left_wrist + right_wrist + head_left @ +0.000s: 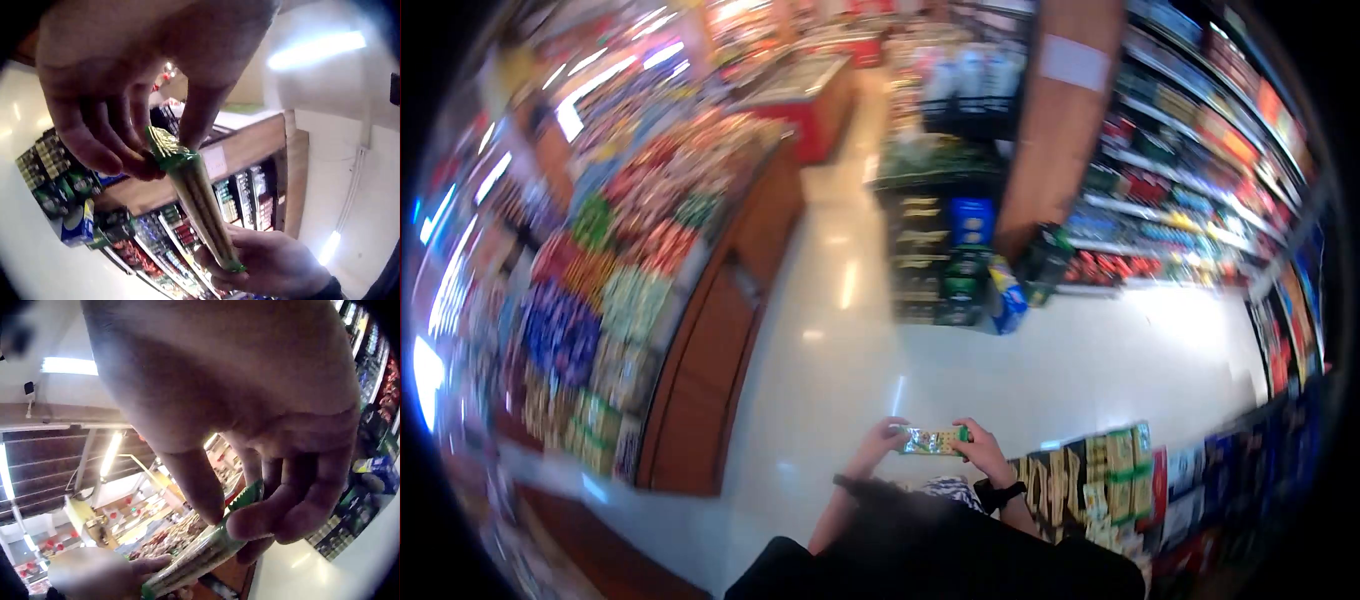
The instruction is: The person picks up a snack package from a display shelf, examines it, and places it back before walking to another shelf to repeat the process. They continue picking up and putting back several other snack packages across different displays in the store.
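A small biscuit packet [933,441] with green ends is held level between both hands in front of the body. My left hand [882,438] pinches one end of it. At the opposite end, my right hand [983,447] grips with thumb and fingers. The left wrist view shows the packet [201,203] edge-on, its crimped green end between the thumb and fingers of the left hand [144,56]. From the right wrist, the right hand [250,381] pinches the other crimped end, with the blurred left hand [94,572] beyond.
A wooden display counter [720,350] heaped with wrapped goods runs along the left. Stacked dark cartons [920,260] stand ahead by a wooden pillar [1060,120]. Stocked shelves [1190,170] line the right, and more packaged goods [1090,475] sit close by my right arm. Pale shiny floor [830,350] lies between.
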Tool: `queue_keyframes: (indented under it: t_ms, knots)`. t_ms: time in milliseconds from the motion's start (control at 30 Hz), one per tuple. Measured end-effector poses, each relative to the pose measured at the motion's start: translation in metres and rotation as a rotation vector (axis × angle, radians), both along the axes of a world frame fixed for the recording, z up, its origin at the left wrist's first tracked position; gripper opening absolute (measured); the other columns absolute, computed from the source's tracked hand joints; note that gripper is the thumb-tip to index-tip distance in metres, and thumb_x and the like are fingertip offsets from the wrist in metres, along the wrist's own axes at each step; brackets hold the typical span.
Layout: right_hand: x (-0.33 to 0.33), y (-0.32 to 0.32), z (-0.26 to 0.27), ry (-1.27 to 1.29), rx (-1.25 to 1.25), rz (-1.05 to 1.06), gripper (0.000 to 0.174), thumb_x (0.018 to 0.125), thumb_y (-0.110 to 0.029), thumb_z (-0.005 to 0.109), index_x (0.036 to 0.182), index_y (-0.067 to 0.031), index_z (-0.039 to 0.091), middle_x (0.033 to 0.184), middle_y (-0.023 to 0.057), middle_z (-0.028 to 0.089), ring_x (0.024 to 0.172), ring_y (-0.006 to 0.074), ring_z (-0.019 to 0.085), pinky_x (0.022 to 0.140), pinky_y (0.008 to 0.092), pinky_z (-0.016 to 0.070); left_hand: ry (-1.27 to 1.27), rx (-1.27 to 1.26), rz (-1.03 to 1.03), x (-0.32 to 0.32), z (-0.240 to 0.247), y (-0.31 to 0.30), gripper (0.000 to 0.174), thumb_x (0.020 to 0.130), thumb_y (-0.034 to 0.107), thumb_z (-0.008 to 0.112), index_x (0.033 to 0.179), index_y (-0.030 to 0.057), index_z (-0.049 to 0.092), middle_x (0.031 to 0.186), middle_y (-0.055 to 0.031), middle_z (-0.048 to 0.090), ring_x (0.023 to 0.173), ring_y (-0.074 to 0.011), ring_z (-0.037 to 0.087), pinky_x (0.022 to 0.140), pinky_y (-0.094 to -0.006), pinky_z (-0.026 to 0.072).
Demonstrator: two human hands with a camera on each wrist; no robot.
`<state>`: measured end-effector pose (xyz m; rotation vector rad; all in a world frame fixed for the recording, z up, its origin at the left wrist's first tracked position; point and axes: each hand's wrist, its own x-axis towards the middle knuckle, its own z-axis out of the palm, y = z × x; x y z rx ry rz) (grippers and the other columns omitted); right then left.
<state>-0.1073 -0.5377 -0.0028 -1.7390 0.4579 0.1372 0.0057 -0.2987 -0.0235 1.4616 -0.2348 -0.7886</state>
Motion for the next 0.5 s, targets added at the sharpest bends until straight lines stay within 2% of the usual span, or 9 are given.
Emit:
queue_keyframes:
  t_ms: [67, 167, 267, 300, 400, 433, 500]
  knots:
    - [0.028, 0.034, -0.008, -0.037, 0.054, 0.079, 0.042, 0.088, -0.010, 0.070, 0.127, -0.0094, 0.056, 0.083, 0.0054, 0.065, 0.065, 0.0106, 0.058, 0.054, 0.0258, 0.0476, -0.026, -0.049, 0.152, -0.006, 0.004, 0.043, 0.034, 0.093, 0.018, 0.071, 0.123, 0.0053, 0.060, 0.101, -0.0106, 0.071, 0.092, -0.0161, 0.065, 0.081, -0.0298, 0.0525]
    - [0.067, 0.090, -0.017, 0.074, 0.033, 0.322, 0.048, 0.087, -0.006, 0.070, 0.131, -0.0080, 0.052, 0.082, 0.0097, 0.067, 0.063, 0.0127, 0.059, 0.057, 0.0266, 0.0486, -0.101, 0.004, 0.347, -0.015, -0.025, 0.118, 0.039, 0.091, 0.022, 0.074, 0.124, 0.0058, 0.059, 0.099, -0.0098, 0.071, 0.089, -0.0149, 0.065, 0.077, -0.0286, 0.0527]
    - [0.102, 0.162, -0.016, 0.090, 0.035, 0.546, 0.052, 0.085, -0.004, 0.070, 0.133, -0.0074, 0.049, 0.081, 0.0109, 0.067, 0.063, 0.0133, 0.060, 0.057, 0.0272, 0.0491, -0.071, 0.072, 0.601, -0.041, -0.019, 0.183, 0.042, 0.090, 0.024, 0.075, 0.124, 0.0064, 0.058, 0.095, -0.0085, 0.070, 0.086, -0.0142, 0.064, 0.072, -0.0287, 0.0527]
    - [0.108, 0.168, -0.017, 0.089, 0.052, 0.618, 0.053, 0.085, -0.004, 0.071, 0.133, -0.0072, 0.048, 0.081, 0.0111, 0.067, 0.063, 0.0135, 0.061, 0.057, 0.0273, 0.0492, -0.064, -0.033, 0.702, -0.053, -0.033, 0.190, 0.041, 0.090, 0.024, 0.074, 0.124, 0.0073, 0.058, 0.093, -0.0075, 0.069, 0.085, -0.0134, 0.064, 0.070, -0.0293, 0.0531]
    - [0.141, 0.243, -0.034, 0.106, -0.069, 0.900, 0.055, 0.085, -0.003, 0.072, 0.134, -0.0061, 0.047, 0.081, 0.0111, 0.068, 0.063, 0.0137, 0.061, 0.056, 0.0274, 0.0492, 0.021, 0.018, 0.956, -0.087, -0.040, 0.248, 0.042, 0.089, 0.022, 0.075, 0.125, 0.0083, 0.057, 0.094, -0.0074, 0.069, 0.082, -0.0122, 0.063, 0.068, -0.0274, 0.0516]
    - [0.150, 0.269, -0.033, 0.098, -0.098, 0.977, 0.051, 0.085, -0.003, 0.071, 0.130, -0.0040, 0.048, 0.081, 0.0115, 0.068, 0.063, 0.0138, 0.062, 0.056, 0.0271, 0.0499, 0.020, -0.020, 1.059, -0.098, -0.042, 0.260, 0.043, 0.089, 0.021, 0.075, 0.125, 0.0081, 0.056, 0.096, -0.0061, 0.067, 0.081, -0.0106, 0.061, 0.065, -0.0254, 0.0492]
    - [0.171, 0.320, -0.040, 0.092, -0.062, 1.034, 0.047, 0.085, -0.003, 0.071, 0.127, -0.0034, 0.048, 0.081, 0.0117, 0.069, 0.062, 0.0139, 0.062, 0.056, 0.0275, 0.0505, 0.061, -0.043, 1.197, -0.112, -0.047, 0.286, 0.041, 0.089, 0.017, 0.074, 0.125, 0.0062, 0.058, 0.095, -0.0053, 0.067, 0.087, -0.0129, 0.063, 0.074, -0.0274, 0.0499]
